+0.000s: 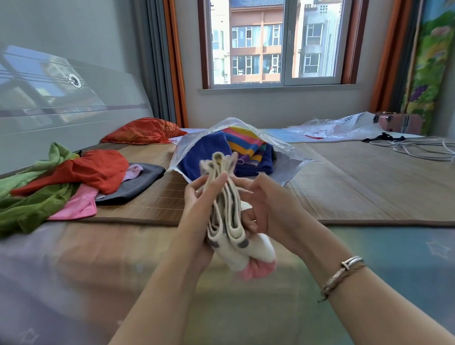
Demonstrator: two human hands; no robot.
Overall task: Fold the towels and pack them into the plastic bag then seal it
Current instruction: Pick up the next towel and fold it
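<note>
A folded white towel (231,215) with grey spots and a pink end is held up on its edge between both hands, just below the middle of the view. It is pressed from the 9 o'clock side by the left hand (201,201), whose fingers are laid straight along its side with the thumb on top. On the 3 o'clock side it is held by the right hand (264,204), whose fingers are curled around its folds. A bracelet (343,272) is worn on the right wrist.

Past the towel, toward 12 o'clock, an open plastic bag (247,132) is lying on the bed's bamboo mat (371,182). A blue towel (203,155) and a striped towel (246,143) are already packed inside it.

At 9 o'clock a pile of unfolded cloths is seen on the mat: a green one (19,205), an orange one (95,169), a pink one (79,203) and a grey one (140,182). An orange pillow (141,131) is set behind them. At 2 o'clock white cables (431,148) are lying on the mat.
</note>
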